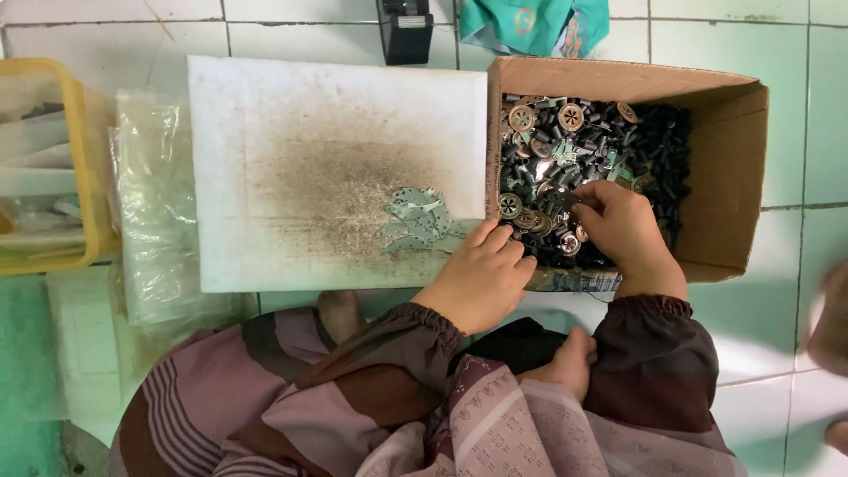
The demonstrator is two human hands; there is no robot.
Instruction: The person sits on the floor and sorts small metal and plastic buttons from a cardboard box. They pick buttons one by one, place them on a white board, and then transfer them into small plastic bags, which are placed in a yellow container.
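**Hands at a box of small parts**

The right hand (625, 231) reaches into the open cardboard box (729, 168), its fingers curled down onto the heap, pinching a small dark part (562, 200) at the fingertips. Under and beyond that hand the box is filled with small black cylindrical pieces (649, 141), mixed with round brownish perforated discs (571, 116) and a few pale green metal bits; more discs lie just left of the fingertips, at the near left corner of the box.

The left hand (481, 276) rests at the near right corner of a white board (291, 115), fingers pressed together and curled, knuckles up. Whether it grips anything cannot be told. Just beyond its fingertips, on the board, lies a small pile of pale green flat stamped pieces (418, 221), touching or nearly touching the fingers. The board's middle is smudged dark grey.

Well to the left of the left hand lie clear plastic bags (155, 203), and further left a yellow-rimmed plastic bin (78, 132) holding clear and white items that are hard to make out. Beyond the box lies a teal packet (530, 25), and beside it a black object (405, 31).
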